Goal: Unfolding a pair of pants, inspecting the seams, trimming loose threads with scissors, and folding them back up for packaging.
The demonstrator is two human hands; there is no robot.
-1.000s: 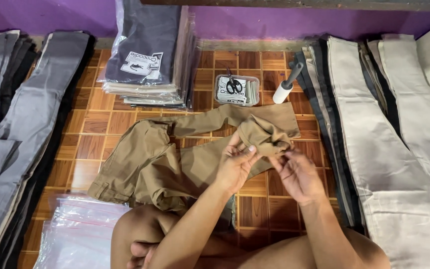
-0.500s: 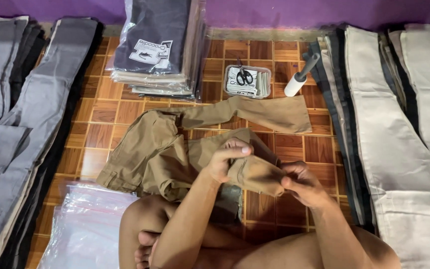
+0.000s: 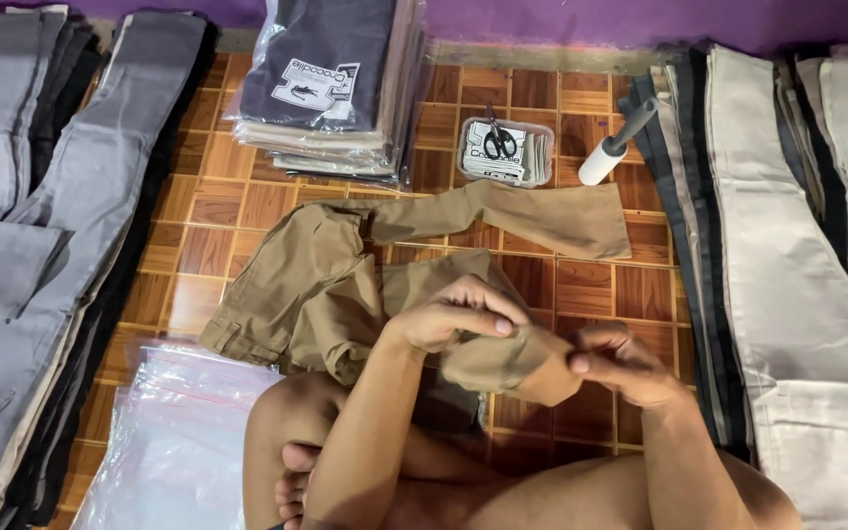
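A pair of khaki trousers (image 3: 316, 285) lies crumpled on the tiled floor in front of me, one leg stretched out toward the right. My left hand (image 3: 458, 314) grips a bunched part of the near trouser leg from above. My right hand (image 3: 620, 363) pinches the same leg's end just to the right, thumb and fingers closed on the cloth. My bare knees and a foot show at the bottom of the view.
Stacks of grey trousers (image 3: 41, 226) line the left, pale beige and dark ones (image 3: 787, 255) the right. A pile of bagged folded garments (image 3: 336, 88) sits at the back, beside a small box with scissors (image 3: 504, 149) and a lint roller (image 3: 612, 149). Clear plastic bags (image 3: 174, 442) lie near left.
The view has shifted and both hands have come lower and nearer to me, drawing the trouser leg down with them. The hands have moved slightly apart along the cloth.
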